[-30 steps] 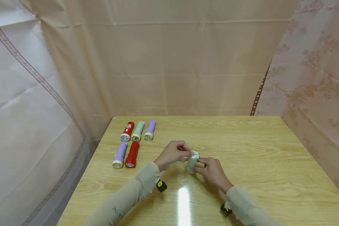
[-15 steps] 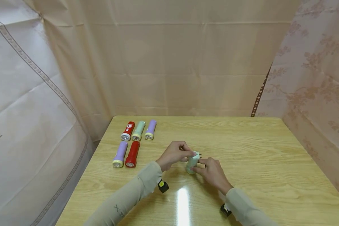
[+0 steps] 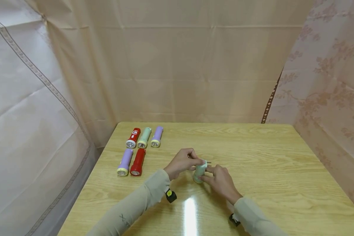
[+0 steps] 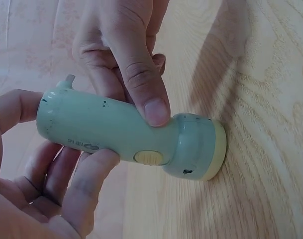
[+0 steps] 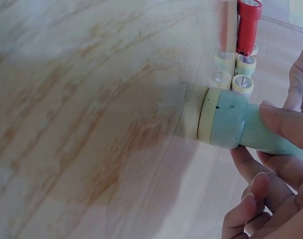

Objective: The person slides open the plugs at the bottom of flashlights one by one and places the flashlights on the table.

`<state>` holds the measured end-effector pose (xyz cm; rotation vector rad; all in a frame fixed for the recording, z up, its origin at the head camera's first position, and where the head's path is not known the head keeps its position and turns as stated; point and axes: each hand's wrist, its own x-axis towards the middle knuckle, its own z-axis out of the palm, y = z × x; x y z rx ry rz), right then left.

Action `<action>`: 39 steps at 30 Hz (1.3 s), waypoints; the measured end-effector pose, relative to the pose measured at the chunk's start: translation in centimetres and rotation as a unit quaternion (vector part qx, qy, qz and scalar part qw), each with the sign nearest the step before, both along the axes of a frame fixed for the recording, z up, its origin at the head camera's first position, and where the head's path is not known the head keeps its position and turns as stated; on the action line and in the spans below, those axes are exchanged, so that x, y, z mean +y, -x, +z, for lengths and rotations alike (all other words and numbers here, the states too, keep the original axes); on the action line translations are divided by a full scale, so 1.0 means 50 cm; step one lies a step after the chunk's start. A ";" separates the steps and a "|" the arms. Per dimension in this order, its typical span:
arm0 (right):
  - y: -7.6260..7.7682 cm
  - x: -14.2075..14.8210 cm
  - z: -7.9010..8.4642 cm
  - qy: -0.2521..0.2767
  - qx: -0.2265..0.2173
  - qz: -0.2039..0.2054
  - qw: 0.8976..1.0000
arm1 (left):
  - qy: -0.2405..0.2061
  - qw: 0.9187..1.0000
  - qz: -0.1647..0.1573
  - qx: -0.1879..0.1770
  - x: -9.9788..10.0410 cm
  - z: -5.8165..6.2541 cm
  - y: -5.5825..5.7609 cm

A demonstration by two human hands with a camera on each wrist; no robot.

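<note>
A mint green flashlight stands lens down on the table, its pale yellow rim at the wood in the left wrist view. My left hand holds the upper tail end between thumb and fingers. Lower down, the right hand pinches the body, with its thumb just above the flashlight's head. Thin metal plug prongs stick out sideways from the tail, pointing right. A cream slide switch sits on the barrel. In the right wrist view the flashlight's head shows beside the right fingers.
At the table's left lie a red flashlight with a white logo, a mint one and a purple one. Nearer lie another purple flashlight and a plain red one. Cloth curtains surround the wooden table.
The plug prongs have come further out of the flashlight's tail, from a short tip to two clear pins. Both hands keep their hold and have barely moved.
</note>
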<state>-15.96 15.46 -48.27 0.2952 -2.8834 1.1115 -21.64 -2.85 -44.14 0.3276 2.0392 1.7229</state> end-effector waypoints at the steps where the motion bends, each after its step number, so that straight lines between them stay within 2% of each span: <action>1: 0.000 -0.001 0.001 -0.002 0.004 0.002 1.000 | 0.000 1.000 0.001 0.002 0.001 -0.001 0.000; 8: -0.002 -0.004 0.006 -0.004 0.010 0.010 1.000 | -0.002 1.000 0.008 0.009 0.001 -0.004 -0.002; 15: -0.001 -0.004 -0.003 -0.001 0.011 0.011 1.000 | 0.000 1.000 0.009 0.023 -0.006 -0.006 -0.009; 20: 0.000 -0.006 -0.006 0.002 0.012 0.008 1.000 | 0.018 0.997 -0.012 0.077 -0.013 -0.008 -0.008; 24: 0.003 -0.006 -0.005 -0.004 0.014 0.000 1.000 | 0.057 0.987 -0.035 0.146 -0.020 -0.011 -0.008; 28: 0.006 -0.004 -0.005 -0.002 0.008 -0.005 1.000 | 0.081 0.977 -0.042 0.192 -0.022 -0.014 -0.009; 33: 0.009 0.001 -0.012 0.039 -0.017 -0.002 0.999 | 0.074 0.974 -0.036 0.212 -0.020 -0.019 -0.012; 39: 0.011 0.007 -0.025 0.060 -0.055 0.007 0.997 | 0.076 0.975 -0.019 0.210 -0.022 -0.020 -0.010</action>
